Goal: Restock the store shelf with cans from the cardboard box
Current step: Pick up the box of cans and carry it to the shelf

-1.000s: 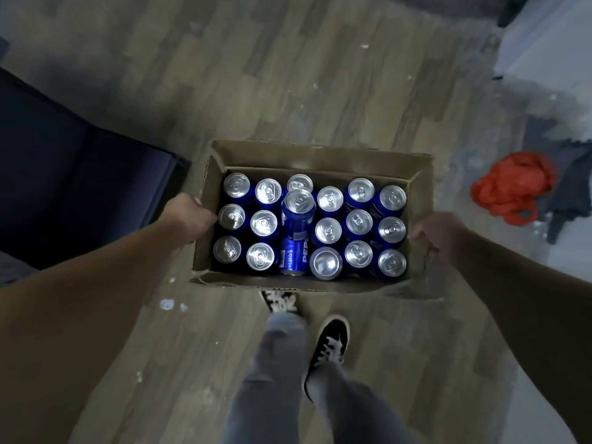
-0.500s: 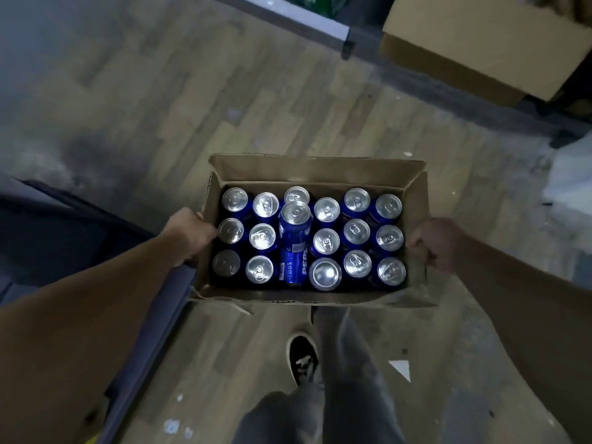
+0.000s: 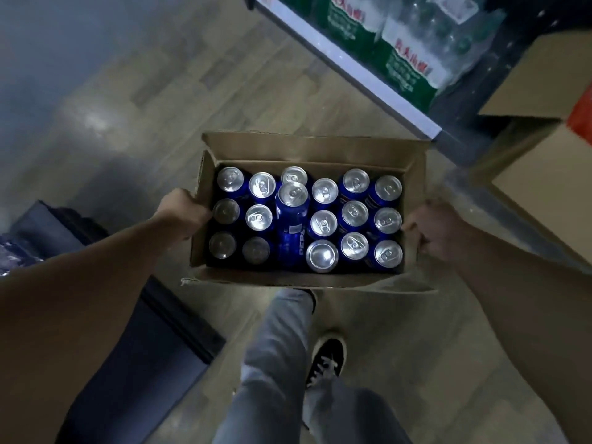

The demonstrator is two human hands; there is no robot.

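- Head view, counts: one open cardboard box [image 3: 314, 149] at the frame's centre, carried above the wood-look floor [image 3: 160, 107]. It holds seventeen visible blue cans [image 3: 354, 213]: sixteen stand upright and one lying can [image 3: 292, 225] rests on top of them. Two hands are in view.
- Upright cans stand in three rows running 9 to 3 o'clock, silver ends up. The one at the near row's middle shows a smooth end with no tab.
- Box's long axis runs 9 to 3 o'clock. The lying can's long axis runs 12 to 6 o'clock, its tab end raised toward 12.
- Left hand [image 3: 184, 213] comes in from 8 o'clock, forearm straight, and grips the box's 9 o'clock short wall with its fingers curled round the edge.
- Right hand [image 3: 429, 232] comes in from 4 o'clock and grips the 3 o'clock short wall, knuckles bunched together. Its fingertips are hidden, so I cannot tell where they sit.
- Store shelf [image 3: 352, 68] runs across 1 o'clock, just beyond the box, and bears two green-and-white water packs [image 3: 407, 68].
- One dark shoe [image 3: 328, 360] is on the floor at 6 o'clock.
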